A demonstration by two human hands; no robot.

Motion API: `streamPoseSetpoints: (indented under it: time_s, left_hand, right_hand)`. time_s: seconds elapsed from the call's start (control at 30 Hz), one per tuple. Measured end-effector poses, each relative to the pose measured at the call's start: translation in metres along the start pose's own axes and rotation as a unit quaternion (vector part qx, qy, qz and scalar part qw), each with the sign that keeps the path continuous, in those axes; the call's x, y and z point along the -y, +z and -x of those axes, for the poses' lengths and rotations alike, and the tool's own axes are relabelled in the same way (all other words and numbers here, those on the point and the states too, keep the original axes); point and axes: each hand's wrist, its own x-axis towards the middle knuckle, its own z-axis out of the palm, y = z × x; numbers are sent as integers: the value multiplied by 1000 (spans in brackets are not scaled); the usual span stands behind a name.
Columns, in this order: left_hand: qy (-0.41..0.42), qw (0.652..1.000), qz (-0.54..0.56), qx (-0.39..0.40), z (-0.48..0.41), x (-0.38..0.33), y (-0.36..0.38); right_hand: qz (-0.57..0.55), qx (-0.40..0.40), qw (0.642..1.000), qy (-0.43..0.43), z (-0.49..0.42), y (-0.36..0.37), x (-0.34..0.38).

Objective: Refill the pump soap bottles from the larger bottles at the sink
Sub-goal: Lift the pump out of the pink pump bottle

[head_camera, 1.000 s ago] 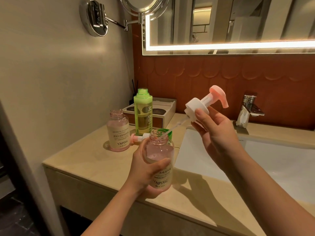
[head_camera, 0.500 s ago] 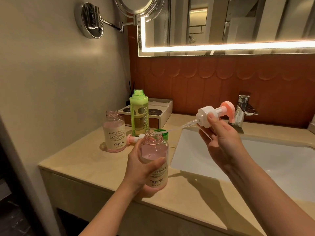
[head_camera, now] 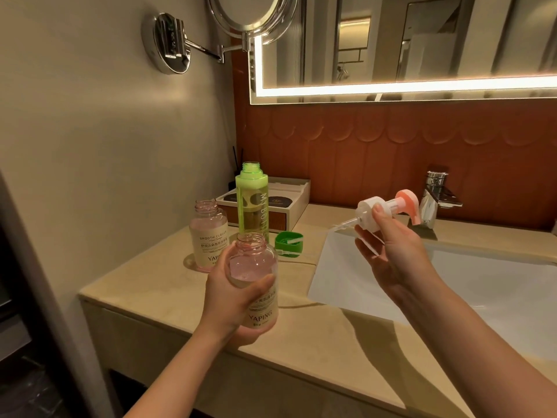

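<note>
My left hand (head_camera: 232,297) grips an open pink soap bottle (head_camera: 254,267) labelled YAPING, upright above the counter's front. My right hand (head_camera: 391,251) holds the bottle's white pump head (head_camera: 372,212) with a pink spout, tilted sideways over the sink's left edge, its clear tube pointing left. A second open pink bottle (head_camera: 208,236) stands on the counter by the wall. Beside it stands a tall green bottle (head_camera: 251,203) with no cap. Its green cap (head_camera: 288,240) lies on the counter to the right.
The white sink basin (head_camera: 452,285) fills the right side, with a chrome faucet (head_camera: 435,194) behind it. A white box tray (head_camera: 289,200) sits at the back of the beige counter (head_camera: 144,285). A swing-arm mirror (head_camera: 250,13) juts from the left wall.
My right hand has carried the pump head away from the bottle's mouth to the right, over the sink, and turned it more sideways. The held bottle has stayed about where it was.
</note>
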Motion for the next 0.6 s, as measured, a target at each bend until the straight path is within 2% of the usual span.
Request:
streamPoseSetpoints:
  time_s: [0.13, 0.23, 0.33, 0.47, 0.6]
  left_hand:
    - [-1, 1000, -15, -27, -7, 1, -25]
    - [-4, 999, -31, -43, -14, 4, -42]
    - [-5, 997, -41, -59, -23, 9, -59]
    - [-19, 994, -51, -92, -34, 17, -78]
    - [-16, 992, -48, -120, -42, 24, -88]
  right_hand:
    - [83, 34, 993, -72, -5, 15, -6]
    - [197, 66, 968, -139, -15, 25, -11]
    - [332, 94, 916, -203, -26, 36, -18]
    - [481, 143, 822, -270, -36, 50, -31]
    - [575, 193, 744, -280, -37, 64, -48]
